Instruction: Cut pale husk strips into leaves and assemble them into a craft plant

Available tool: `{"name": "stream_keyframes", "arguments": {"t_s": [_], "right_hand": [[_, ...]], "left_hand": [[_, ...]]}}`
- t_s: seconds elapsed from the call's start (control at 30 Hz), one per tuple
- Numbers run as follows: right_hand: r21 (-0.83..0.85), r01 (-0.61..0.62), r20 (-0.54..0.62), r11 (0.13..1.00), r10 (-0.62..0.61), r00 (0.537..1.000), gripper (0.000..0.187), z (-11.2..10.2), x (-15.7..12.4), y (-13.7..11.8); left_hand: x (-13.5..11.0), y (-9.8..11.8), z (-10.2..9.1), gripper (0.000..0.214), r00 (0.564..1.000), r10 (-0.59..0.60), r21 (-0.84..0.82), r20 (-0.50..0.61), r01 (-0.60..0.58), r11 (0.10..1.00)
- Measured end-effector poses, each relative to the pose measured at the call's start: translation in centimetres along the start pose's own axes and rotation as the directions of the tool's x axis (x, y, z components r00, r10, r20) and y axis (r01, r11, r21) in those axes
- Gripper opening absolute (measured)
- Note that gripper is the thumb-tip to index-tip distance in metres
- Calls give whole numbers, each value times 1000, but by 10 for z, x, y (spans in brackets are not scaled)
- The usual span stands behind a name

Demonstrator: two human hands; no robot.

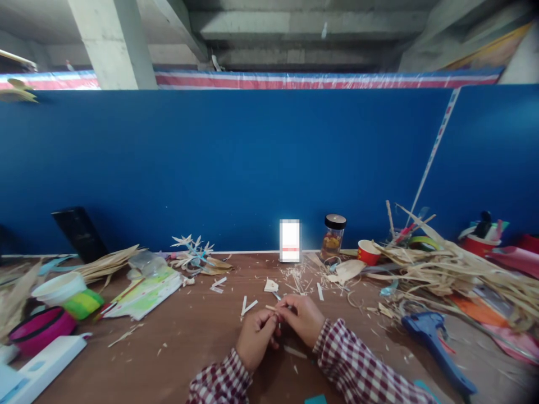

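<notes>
Above the near middle of the brown table point(177, 348), my left hand point(255, 335) and my right hand point(304, 321) meet at their fingertips, both closed in a pinch. A short, pale, stick-like piece point(270, 307) pokes out between the fingers, and the rest of it is hidden. Just beyond my hands lies a small cream-coloured piece point(272, 285). White strips point(249, 306) rest to the left of it, and a scatter of thin shavings point(295, 275) spreads farther back.
A blue glue gun point(438, 348) lies at right, before heaped dried husks point(458, 269). A lidded jar point(333, 238) and red paper cup point(369, 252) stand at the back. Leftward are a paint-stained sheet point(145, 294), a magenta bowl point(44, 331) and a white box-like object point(50, 367).
</notes>
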State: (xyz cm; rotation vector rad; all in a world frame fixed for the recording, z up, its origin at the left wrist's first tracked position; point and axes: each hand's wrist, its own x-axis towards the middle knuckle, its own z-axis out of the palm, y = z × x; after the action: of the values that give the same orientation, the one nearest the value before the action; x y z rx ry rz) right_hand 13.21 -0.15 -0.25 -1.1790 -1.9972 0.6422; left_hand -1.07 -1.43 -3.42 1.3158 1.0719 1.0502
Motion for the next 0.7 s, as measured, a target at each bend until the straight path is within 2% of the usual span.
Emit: {"name": "stream_keyframes", "arguments": {"t_s": [0.23, 0.4, 0.5, 0.6, 0.67, 0.7], "right_hand": [[-102, -17, -62, 995, 10, 998, 21, -4, 1, 3], [-109, 14, -58, 994, -21, 998, 21, 2, 0, 1], [-182, 35, -64, 983, -48, 997, 22, 0, 1, 4], [-380, -43, -157, 924, -19, 987, 23, -13, 4, 18], [-425, -127, -248, 896, 19, 969, 24, -25, 6, 32], [-438, -160, -290, 885, 30, 957, 26, -30, 6, 39]], "left_hand": [[-1, 2, 2, 36, 997, -43, -12, 58, 44, 999], [3, -2, -1, 39, 998, -54, -10, 17, 54, 998], [-3, 2, 1, 36, 1000, -18, 14, 6, 18, 1000], [-15, 13, 8, 35, 994, 16, 69, 109, -23, 997], [-19, 21, 11, 35, 981, 76, 142, 177, -102, 985], [-19, 24, 10, 36, 978, 125, 194, 165, -157, 968]]}}
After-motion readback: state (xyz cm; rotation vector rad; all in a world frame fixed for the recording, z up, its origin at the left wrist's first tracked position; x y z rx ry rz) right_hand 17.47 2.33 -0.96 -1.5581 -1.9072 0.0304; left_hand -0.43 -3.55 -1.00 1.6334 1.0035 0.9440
